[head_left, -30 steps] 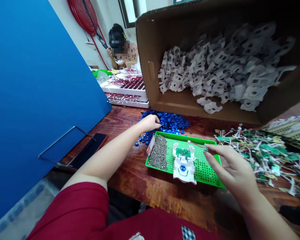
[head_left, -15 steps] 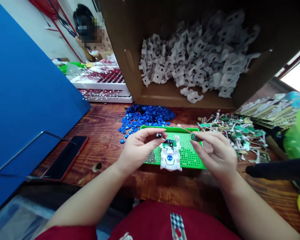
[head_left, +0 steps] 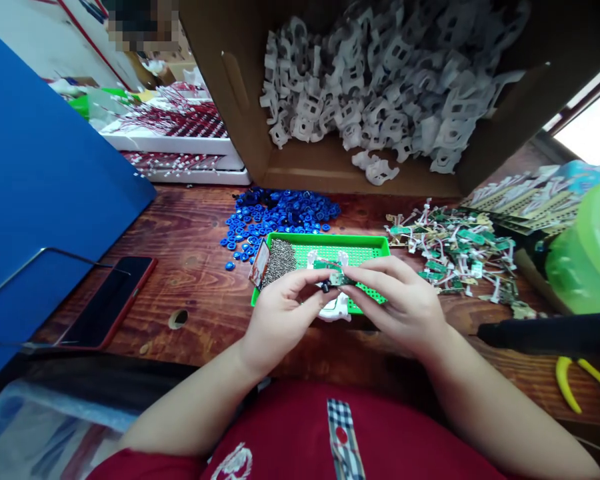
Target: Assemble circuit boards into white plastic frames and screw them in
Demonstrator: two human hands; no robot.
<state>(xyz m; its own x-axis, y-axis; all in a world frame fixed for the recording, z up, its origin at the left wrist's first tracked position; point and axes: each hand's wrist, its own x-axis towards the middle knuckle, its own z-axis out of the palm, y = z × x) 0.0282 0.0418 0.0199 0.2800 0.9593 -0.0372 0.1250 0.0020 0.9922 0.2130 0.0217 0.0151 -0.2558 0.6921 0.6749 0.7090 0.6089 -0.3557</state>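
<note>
Circuit board (head_left: 337, 279), pinched by the right hand (head_left: 405, 300) at one end so the other stays exposed, meets the small black part (head_left: 325, 287) grasped in the left hand's (head_left: 283, 310) fingertips, above the green tray (head_left: 330, 238); blue pieces (head_left: 285, 215) lie beyond, seemingly for easy reach.

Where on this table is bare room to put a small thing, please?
Bare wood lies between the phone and the green tray, around a hole. Crowded parts: blue pieces behind the tray, circuit boards right of it, left hand and right hand over its near side.
</note>
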